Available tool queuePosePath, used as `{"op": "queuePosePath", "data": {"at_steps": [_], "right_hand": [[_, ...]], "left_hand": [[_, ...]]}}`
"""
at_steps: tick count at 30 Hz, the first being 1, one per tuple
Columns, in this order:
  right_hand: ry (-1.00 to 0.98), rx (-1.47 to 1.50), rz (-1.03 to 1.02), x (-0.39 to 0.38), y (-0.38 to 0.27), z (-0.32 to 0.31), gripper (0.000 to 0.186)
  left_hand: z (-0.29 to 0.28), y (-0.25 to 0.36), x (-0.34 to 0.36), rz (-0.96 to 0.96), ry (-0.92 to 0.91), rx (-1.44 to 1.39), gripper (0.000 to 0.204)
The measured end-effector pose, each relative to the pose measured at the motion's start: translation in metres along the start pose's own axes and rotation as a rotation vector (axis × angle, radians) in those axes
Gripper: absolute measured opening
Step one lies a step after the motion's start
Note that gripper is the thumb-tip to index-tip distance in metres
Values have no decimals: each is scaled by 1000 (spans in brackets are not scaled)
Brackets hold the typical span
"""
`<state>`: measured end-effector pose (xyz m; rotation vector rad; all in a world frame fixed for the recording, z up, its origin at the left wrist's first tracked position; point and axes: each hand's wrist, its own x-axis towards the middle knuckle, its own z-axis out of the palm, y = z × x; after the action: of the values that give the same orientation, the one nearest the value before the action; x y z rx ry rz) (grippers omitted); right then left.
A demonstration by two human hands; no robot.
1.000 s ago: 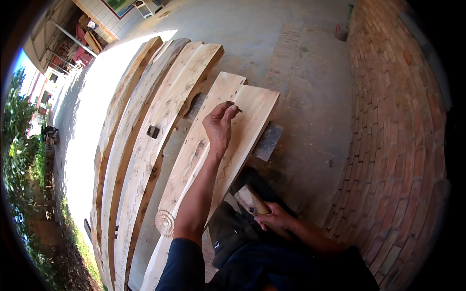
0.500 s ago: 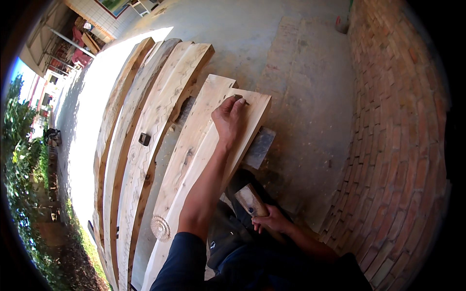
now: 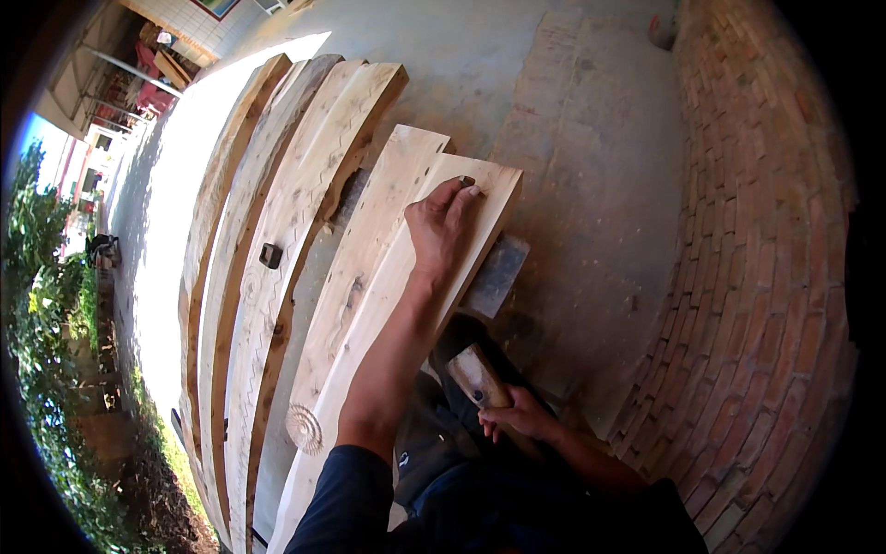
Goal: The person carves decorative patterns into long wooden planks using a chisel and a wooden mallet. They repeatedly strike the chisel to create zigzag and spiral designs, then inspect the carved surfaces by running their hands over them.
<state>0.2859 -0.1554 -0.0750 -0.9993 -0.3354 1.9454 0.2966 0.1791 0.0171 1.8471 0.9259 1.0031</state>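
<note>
My left hand (image 3: 441,222) is closed in a pinch near the far end of a pale wooden beam (image 3: 377,305). A small dark piece (image 3: 468,180) shows at its fingertips, against the wood; most of it is hidden, so its kind cannot be told. Lower down, beside the beam, my right hand (image 3: 520,415) is wrapped round the handle of a wooden mallet (image 3: 477,377). The mallet's blocky head is held above my dark trousers, apart from the beam. A carved round rosette (image 3: 304,428) sits on the beam's near part, left of my left forearm.
Several more long beams (image 3: 305,175) lie side by side to the left, some with zigzag edges marked. A small dark square piece (image 3: 269,256) rests on one. A grey block (image 3: 498,275) juts out under the nearest beam. A brick wall (image 3: 766,277) rises at right.
My left hand has shifted slightly toward the right edge of the beam's far end, still pinching the dark piece. My right hand and the mallet have hardly moved. The view has tilted a little.
</note>
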Motion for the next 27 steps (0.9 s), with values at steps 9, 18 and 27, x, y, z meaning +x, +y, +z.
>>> {"op": "queuePosePath", "data": {"at_steps": [9, 18, 27], "right_hand": [[-24, 6, -4, 1, 2, -2, 40], [-28, -1, -5, 0, -5, 2, 40], [-35, 3, -13, 1, -2, 0, 38]], "left_hand": [[2, -8, 3, 72, 8, 64, 16], [3, -9, 2, 85, 31, 28, 15], [2, -11, 2, 77, 10, 45, 14]]}}
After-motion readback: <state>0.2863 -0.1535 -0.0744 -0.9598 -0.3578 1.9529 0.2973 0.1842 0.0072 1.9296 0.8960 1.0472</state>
